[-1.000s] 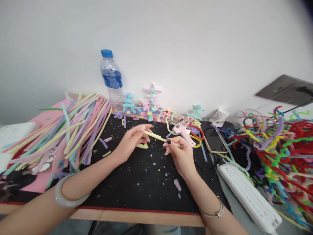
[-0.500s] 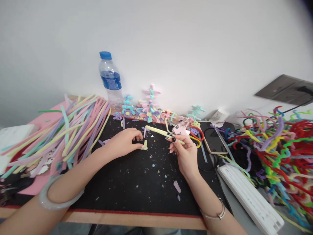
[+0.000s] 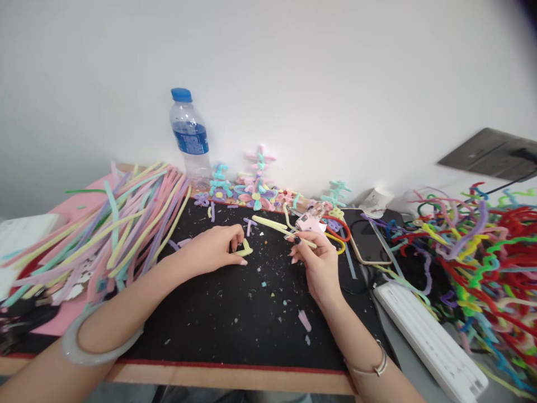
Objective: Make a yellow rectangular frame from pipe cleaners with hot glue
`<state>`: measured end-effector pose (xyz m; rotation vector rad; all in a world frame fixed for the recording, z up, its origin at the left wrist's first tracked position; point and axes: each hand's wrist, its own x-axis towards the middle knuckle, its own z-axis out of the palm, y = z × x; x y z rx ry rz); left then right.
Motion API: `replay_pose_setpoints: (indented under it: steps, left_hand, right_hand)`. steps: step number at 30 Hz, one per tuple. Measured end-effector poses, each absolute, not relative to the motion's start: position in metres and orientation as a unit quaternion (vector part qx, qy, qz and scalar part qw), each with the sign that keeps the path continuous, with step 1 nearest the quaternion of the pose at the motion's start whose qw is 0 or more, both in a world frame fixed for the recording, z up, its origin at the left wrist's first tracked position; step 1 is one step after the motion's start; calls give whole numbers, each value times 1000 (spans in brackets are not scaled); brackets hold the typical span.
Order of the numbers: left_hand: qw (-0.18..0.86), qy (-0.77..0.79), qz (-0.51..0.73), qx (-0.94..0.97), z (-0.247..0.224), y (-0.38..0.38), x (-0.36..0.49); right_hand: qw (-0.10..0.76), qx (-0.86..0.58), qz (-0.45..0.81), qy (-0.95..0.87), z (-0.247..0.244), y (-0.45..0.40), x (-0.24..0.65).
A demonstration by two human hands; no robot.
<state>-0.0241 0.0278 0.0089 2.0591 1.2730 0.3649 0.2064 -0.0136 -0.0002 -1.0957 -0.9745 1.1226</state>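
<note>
My left hand (image 3: pixel 218 245) is curled over the black mat (image 3: pixel 226 319). Its thumb and fingertips are closed about a short, bent yellow pipe cleaner (image 3: pixel 247 251), whose corner sticks out to the right. My right hand (image 3: pixel 316 254) pinches a longer yellow pipe cleaner (image 3: pixel 268 223) between thumb and fingers. That one is folded into nearly parallel strands and points left and away from me. Short purple pieces (image 3: pixel 250 225) lie just beyond my left fingertips. Beside my right hand is a small pink object (image 3: pixel 309 223), partly hidden.
Pastel pipe cleaners (image 3: pixel 138 224) are heaped at left, brightly coloured ones (image 3: pixel 482 263) at right. Finished pipe-cleaner flowers (image 3: pixel 255 196) line the wall near a bottle (image 3: pixel 188 134). A phone (image 3: pixel 369 243), a paper cup (image 3: pixel 376 201) and a white power strip (image 3: pixel 428 336) sit at right. Scraps dot the mat.
My left hand has shifted slightly left and towards me, and the short yellow pipe cleaner has turned and moved with it. The right hand's yellow strands have spread slightly; that hand is almost still.
</note>
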Motion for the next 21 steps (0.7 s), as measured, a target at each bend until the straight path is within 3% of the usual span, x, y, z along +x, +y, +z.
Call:
replay_pose_setpoints:
  steps: [7,13,21]
  left_hand:
    - [381,455,181,784,16,22,-24]
    - [510,457,309,660,19,21,-25]
    - [628,448,304,559,9,19,-22]
  right_hand:
    - [603,-473,485,-421,-1,-14,207]
    - [611,-472,480,-416,-2,-13,207]
    - [616,-472,479,-410,-2,-13,207]
